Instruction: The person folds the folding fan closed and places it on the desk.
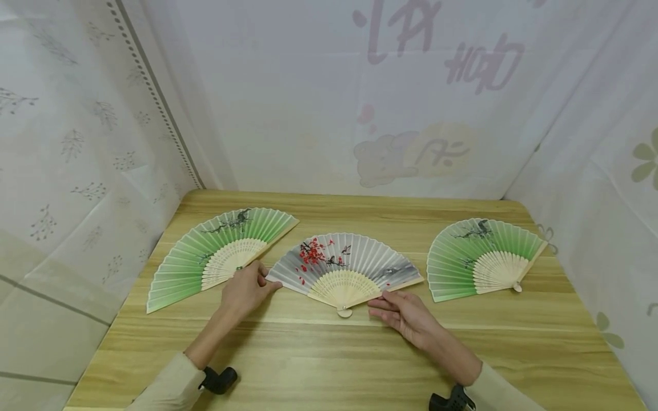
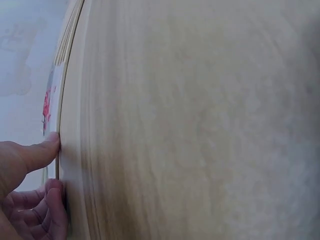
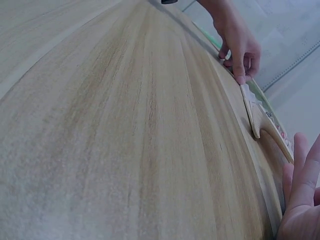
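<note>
A spread folding fan [image 1: 354,257] with grey-white cloth, red blossoms, birds and pale wooden ribs lies at the middle of the table, its pivot end toward me. My left hand [image 1: 247,291] pinches its left end, thumb on the outer stick, as the left wrist view also shows with the thumb [image 2: 42,152] at the fan's edge. At the fan's lower right edge is my right hand [image 1: 408,317], fingertips right at the outer stick. In the right wrist view, that hand's fingers [image 3: 301,170] look extended, with the palm partly out of frame.
Green spread fans with dark branch prints lie on both sides, one on the left [image 1: 180,268] close to my left hand and one on the right [image 1: 452,268]. Printed cloth [image 1: 288,114] hangs behind the wooden table [image 1: 329,365] and at its sides.
</note>
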Action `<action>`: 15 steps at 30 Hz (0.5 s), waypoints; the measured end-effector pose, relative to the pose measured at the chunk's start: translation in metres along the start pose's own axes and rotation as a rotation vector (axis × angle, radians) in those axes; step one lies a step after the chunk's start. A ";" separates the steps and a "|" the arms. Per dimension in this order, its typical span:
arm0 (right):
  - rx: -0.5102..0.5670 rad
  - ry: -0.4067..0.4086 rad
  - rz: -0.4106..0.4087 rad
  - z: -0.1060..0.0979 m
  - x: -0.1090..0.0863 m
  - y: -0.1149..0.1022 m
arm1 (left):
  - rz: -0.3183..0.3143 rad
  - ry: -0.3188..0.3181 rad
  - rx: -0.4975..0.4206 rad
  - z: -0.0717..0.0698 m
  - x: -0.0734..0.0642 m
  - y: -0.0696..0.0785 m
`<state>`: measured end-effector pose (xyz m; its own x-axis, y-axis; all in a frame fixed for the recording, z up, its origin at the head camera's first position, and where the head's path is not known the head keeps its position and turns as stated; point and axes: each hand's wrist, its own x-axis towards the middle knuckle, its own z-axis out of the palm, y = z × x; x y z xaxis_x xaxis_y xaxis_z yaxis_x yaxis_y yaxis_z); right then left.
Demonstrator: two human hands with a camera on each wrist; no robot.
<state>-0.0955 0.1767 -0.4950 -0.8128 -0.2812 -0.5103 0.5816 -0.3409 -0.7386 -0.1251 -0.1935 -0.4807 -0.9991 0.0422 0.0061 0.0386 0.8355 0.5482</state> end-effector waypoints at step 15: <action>-0.046 -0.024 -0.049 -0.003 -0.002 -0.016 | 0.058 0.034 -0.017 -0.004 0.002 0.002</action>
<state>-0.1033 0.1855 -0.4833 -0.8388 -0.2870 -0.4627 0.5387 -0.3137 -0.7820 -0.1268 -0.1943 -0.4765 -0.9952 0.0715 0.0669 0.0968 0.8225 0.5604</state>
